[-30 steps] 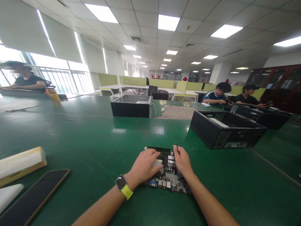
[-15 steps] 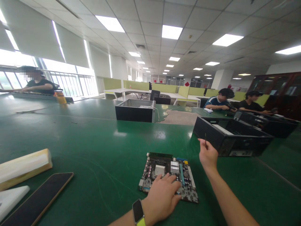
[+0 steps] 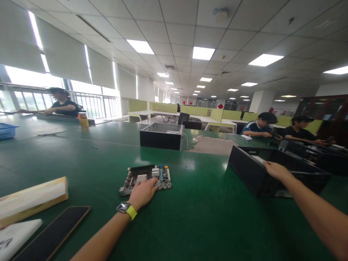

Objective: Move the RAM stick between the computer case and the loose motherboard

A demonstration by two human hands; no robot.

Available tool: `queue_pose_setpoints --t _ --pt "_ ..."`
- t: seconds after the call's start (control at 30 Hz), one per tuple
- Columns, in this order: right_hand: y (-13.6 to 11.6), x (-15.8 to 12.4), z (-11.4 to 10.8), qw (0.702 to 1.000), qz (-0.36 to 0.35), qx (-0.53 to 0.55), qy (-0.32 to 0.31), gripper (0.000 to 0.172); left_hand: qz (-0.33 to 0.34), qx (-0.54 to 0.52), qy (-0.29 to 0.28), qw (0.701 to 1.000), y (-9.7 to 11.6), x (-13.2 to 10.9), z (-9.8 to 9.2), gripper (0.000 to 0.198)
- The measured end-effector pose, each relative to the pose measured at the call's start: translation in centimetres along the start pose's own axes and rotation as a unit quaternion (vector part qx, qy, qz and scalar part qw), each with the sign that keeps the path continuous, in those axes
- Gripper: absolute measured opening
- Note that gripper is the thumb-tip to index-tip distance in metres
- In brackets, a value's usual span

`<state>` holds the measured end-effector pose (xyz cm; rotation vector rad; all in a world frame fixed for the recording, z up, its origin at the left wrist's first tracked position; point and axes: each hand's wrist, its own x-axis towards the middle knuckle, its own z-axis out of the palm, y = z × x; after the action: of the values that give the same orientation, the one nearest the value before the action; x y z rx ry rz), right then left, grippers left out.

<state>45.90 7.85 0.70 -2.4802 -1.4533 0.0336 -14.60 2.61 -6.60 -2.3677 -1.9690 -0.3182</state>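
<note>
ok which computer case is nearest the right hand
The open rectangular black computer case at front right: the right hand is over it; the centre case and far-right case stand farther back.

Left of lower centre on my feed, I see the left hand [image 3: 144,193] resting on the motherboard [image 3: 141,177]; far right, the right hand [image 3: 276,170] is at the open black case [image 3: 244,175].
</note>
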Motion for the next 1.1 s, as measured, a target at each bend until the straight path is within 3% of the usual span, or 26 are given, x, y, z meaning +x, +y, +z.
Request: queue_pose_setpoints --t 0.17,0.23,0.3,0.4,0.57,0.73,0.87,0.93,1.0,1.1 --pt "0.3 0.3 0.0 1.000 -0.004 0.002 -0.006 0.062 -0.065 0.000 -0.007 0.998 -6.2 1.7 0.2 0.045" --pt "0.0 -1.2 0.0 1.000 0.016 0.008 0.009 0.066 -0.082 0.003 0.006 0.997 -7.2 2.2 0.5 0.047" --pt "-0.7 -3.4 0.0 0.999 0.030 0.013 0.024 0.067 -0.085 0.016 0.052 0.995 -6.9 2.5 0.6 0.049" --pt "-3.1 -7.6 0.0 0.999 0.011 0.004 0.039 0.065 -0.030 0.003 0.143 0.989 -3.8 3.0 0.2 0.049" --pt "-10.3 -16.9 -0.6 0.997 -0.059 -0.022 0.041 0.057 0.114 -0.095 0.214 0.965 4.7 3.4 -2.4 0.039" --pt "-17.8 -29.0 -1.2 0.989 -0.137 -0.021 0.053 0.043 0.187 -0.146 0.252 0.938 10.8 3.0 -7.7 0.035" --pt "-22.0 -37.5 -2.1 0.967 -0.254 0.015 -0.019 0.043 0.242 -0.131 0.276 0.921 13.9 3.3 -12.1 0.031" --pt "-23.0 -39.7 -3.1 0.943 -0.321 0.026 -0.089 0.043 0.272 -0.113 0.260 0.920 15.2 3.7 -13.4 0.030" --pt "-23.2 -40.1 -4.8 0.911 -0.381 0.035 -0.153 0.036 0.286 -0.084 0.222 0.928 16.4 4.2 -13.9 0.031" --pt "-22.4 -37.1 -8.3 0.895 -0.412 0.024 -0.167 0.037 0.290 -0.026 0.129 0.948 17.9 4.7 -13.3 0.033"
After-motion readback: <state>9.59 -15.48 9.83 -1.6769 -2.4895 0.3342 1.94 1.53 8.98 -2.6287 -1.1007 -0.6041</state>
